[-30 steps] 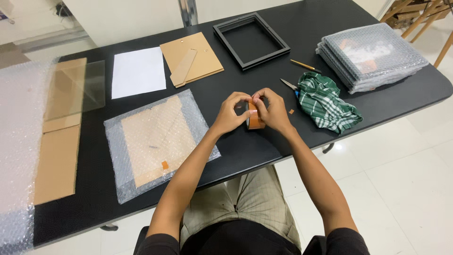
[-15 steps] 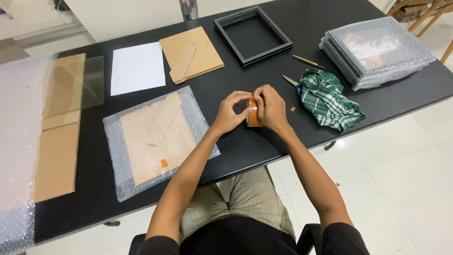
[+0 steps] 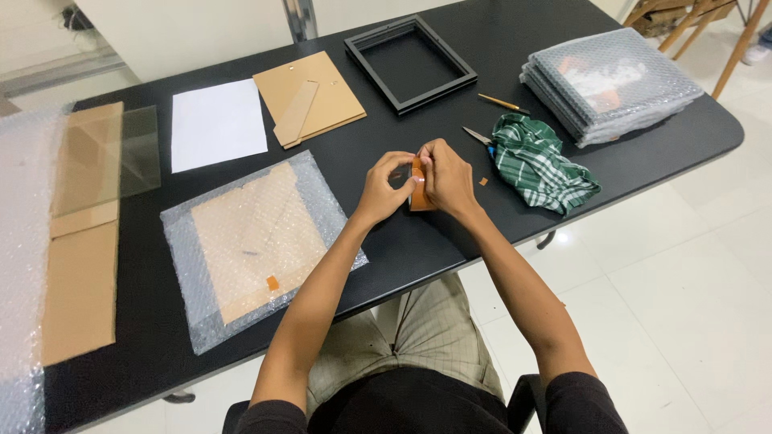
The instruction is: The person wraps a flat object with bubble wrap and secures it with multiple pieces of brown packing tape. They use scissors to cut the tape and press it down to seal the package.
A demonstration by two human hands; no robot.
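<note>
On the black tabletop, between a bubble-wrapped board and a green plaid cloth, the left hand and right hand pinch a small orange roll of tape, fingers closed tight on it.

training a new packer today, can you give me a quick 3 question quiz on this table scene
1. True or false: both hands grip the small orange tape roll.
2. What lies just right of the hands? A) green checked cloth B) white sheet C) black frame
3. What covers the flat brown board in front of the left arm?

Key: 1 true; 2 A; 3 bubble wrap.
</note>
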